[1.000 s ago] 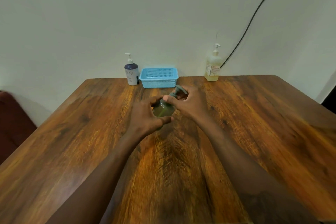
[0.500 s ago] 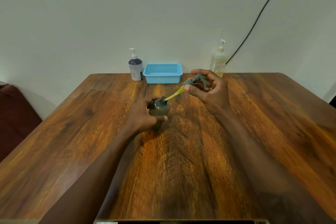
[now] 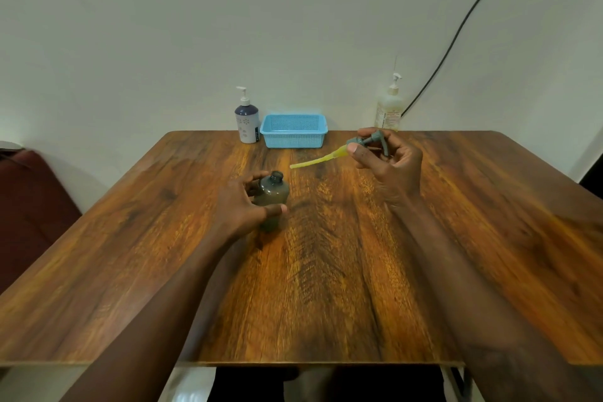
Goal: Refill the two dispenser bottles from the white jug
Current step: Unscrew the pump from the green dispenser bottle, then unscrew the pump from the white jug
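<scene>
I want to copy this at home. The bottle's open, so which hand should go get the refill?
Probably the right hand: it only holds the loose pump, which can go on the table. The left hand steadies the open bottle.

both bare forearms extended forward, left hand (image 3: 243, 202) low, fingers and thumb curled round grey bottle (image 3: 274, 194), right hand (image 3: 390, 165) raised, pinching pump head (image 3: 368, 141)

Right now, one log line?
left hand grips grey bottle | right hand holds pump | bottle uncapped, on table
</scene>
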{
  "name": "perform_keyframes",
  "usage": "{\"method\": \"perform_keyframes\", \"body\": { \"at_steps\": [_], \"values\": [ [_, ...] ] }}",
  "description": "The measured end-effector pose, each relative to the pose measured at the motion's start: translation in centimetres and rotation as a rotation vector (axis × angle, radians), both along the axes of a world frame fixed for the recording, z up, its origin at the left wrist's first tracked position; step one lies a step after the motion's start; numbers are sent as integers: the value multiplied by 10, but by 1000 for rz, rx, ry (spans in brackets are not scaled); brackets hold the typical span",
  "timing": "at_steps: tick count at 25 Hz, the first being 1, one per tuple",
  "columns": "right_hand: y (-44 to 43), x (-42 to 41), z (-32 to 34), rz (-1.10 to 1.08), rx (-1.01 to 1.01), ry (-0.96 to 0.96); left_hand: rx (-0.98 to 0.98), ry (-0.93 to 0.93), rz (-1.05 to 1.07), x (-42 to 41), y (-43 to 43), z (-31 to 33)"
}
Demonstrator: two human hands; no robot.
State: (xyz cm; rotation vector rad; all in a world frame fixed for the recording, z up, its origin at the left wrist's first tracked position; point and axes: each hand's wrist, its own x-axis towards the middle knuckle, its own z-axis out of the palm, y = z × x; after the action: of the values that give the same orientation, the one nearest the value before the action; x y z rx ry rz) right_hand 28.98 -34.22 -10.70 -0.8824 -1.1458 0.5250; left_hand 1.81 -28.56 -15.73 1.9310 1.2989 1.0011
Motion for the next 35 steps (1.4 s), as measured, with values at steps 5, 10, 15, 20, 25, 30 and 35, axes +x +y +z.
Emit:
{"method": "perform_keyframes", "body": {
  "at_steps": [5,10,15,20,25,30,35],
  "values": [
    [-3,-10,-24,-16,-165,-68,0,-106,28,-5,-8,-6],
    [2,-27,-51,-25,-388,-112,39,-87,19,-3,-8,-11],
    [5,-41,-78,-176,-605,-329,73,-54,-10,-2,-14,-17],
    [6,-43,-97,-211,-708,-505,101,-74,-31,0,-10,-20],
    [6,-44,-102,-247,-683,-613,69,-71,-74,-1,-14,-27],
    [4,-41,-104,-248,-640,-604,33,-62,-80,-3,-18,-25],
    [3,-35,-98,-188,-648,-536,121,-11,-61,7,-18,-7]
  ]
}}
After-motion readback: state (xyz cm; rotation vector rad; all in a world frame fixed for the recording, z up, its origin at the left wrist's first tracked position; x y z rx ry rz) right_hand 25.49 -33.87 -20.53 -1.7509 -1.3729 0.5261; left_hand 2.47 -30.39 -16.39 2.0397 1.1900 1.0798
